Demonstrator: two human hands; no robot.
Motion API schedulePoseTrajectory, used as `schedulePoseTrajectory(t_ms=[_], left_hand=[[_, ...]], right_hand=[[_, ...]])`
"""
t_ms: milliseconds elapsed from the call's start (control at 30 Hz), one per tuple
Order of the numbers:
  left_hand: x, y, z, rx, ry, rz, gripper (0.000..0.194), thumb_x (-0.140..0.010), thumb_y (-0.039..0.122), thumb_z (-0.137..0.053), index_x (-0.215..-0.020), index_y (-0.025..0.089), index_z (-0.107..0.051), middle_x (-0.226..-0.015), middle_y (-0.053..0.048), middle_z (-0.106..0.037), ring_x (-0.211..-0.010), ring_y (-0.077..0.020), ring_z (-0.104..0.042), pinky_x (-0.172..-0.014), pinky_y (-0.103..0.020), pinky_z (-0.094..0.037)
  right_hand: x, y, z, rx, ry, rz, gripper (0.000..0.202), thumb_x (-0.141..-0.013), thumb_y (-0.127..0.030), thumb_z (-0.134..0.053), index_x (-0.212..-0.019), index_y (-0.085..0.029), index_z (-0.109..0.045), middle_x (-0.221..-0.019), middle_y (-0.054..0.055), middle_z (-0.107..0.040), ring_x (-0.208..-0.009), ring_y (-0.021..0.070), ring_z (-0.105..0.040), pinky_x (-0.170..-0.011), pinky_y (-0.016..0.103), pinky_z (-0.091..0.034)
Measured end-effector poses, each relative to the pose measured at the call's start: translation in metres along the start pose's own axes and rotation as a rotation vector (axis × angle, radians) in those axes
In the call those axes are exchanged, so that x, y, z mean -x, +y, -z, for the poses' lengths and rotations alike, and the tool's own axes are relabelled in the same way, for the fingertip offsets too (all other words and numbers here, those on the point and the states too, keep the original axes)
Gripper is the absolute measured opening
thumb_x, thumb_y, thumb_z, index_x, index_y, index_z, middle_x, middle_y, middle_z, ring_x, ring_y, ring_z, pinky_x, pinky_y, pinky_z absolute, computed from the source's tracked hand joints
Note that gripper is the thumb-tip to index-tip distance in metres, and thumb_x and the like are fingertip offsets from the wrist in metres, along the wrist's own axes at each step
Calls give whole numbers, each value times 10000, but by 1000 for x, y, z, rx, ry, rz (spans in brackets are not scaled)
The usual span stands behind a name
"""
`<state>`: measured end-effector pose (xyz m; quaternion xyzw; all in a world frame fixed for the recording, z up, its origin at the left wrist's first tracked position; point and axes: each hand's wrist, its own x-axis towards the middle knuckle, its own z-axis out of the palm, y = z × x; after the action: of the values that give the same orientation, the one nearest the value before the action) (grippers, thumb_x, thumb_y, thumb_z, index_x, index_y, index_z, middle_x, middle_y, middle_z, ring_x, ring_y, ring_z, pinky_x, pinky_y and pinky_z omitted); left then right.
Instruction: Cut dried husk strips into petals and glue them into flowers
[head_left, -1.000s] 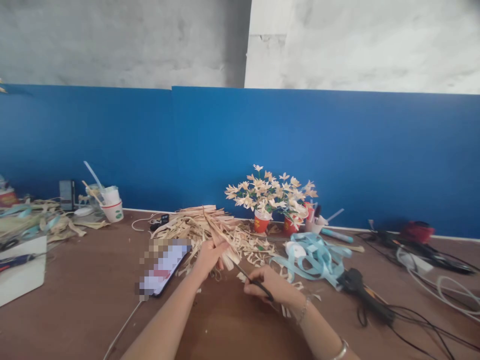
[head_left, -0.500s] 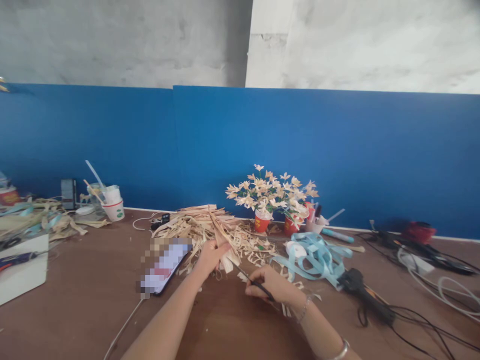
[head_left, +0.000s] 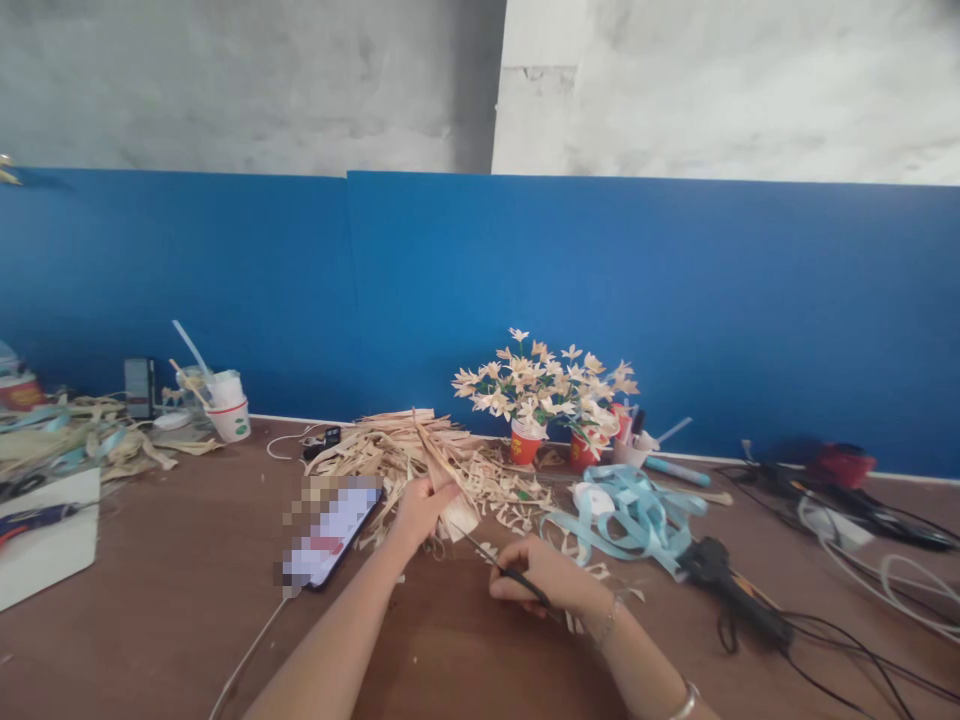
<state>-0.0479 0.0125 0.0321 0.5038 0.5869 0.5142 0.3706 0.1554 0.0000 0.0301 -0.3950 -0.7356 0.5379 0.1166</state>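
My left hand point(head_left: 421, 512) pinches a pale dried husk piece point(head_left: 456, 512) in front of the heap of husk strips point(head_left: 375, 450). Dark-handled scissors point(head_left: 517, 577) are in my right hand point(head_left: 534, 572), its fingers wrapped round the handles. Their thin blades point up and left towards the husk's lower edge. Whether the blades touch the husk is too small to tell. Small cut scraps lie around both hands on the brown table point(head_left: 450, 640).
Left of my hands lies a phone point(head_left: 335, 535) with a cable. Behind stand pale flowers point(head_left: 532, 380) in red cups point(head_left: 525, 445). Blue ribbon point(head_left: 637, 515), a black tool point(head_left: 735, 590) and cables lie right. A white cup point(head_left: 228, 418) stands back left.
The scissors' tips have shifted slightly left and up, and the blades look a little more apart. The husk in my left hand has tilted slightly. Both hands have barely moved.
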Motion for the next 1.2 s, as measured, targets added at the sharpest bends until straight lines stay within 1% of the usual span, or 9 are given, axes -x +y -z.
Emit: schedulePoseTrajectory(t_ms=[167,300,533,733,967,1200], left_hand=[[0,-1,0,-4,-16,2,270,-697,361,-595,-527,164,-521,-329,79,-375,-261,-61,-308,-298,-184,-190],[1,0,0,7,-14,1,273,-697,367,-591,-528,164,-521,-339,77,-384,-264,-58,-303,-297,-184,-188],[1,2,0,-7,5,3,283,-688,381,-594,-521,165,-520,-328,71,-389,-261,-71,-322,-295,-191,-187],[1,2,0,1,11,0,294,-684,390,-598,-514,165,-516,-330,67,-397,-258,-68,-318,-297,-191,-182],[2,1,-2,57,90,-15,316,-668,401,-616,-489,159,-521,-301,73,-377,-263,-65,-315,-310,-189,-178],[-4,-13,-5,72,172,-17,341,-683,415,-588,-465,184,-464,-271,77,-357,-244,-79,-338,-307,-192,-212]], right_hand=[[-1,0,0,16,-8,23,203,-696,-330,-613,-679,-130,-637,-414,-61,-459,-326,43,-367,-313,138,-251],[-2,3,0,34,-16,37,221,-695,-346,-613,-685,-128,-644,-403,-63,-439,-325,45,-359,-314,142,-245],[-3,6,1,32,-22,48,269,-689,-400,-629,-708,-133,-658,-423,-59,-452,-342,49,-358,-332,154,-242],[-2,3,1,47,-7,47,263,-678,-393,-637,-695,-132,-662,-422,-57,-441,-343,52,-345,-334,164,-237],[0,-4,1,80,45,50,296,-667,-427,-648,-663,-132,-659,-408,-54,-440,-345,49,-331,-337,165,-231],[-6,3,0,81,108,63,283,-667,-418,-649,-665,-135,-654,-400,-54,-447,-352,53,-336,-349,168,-236]])
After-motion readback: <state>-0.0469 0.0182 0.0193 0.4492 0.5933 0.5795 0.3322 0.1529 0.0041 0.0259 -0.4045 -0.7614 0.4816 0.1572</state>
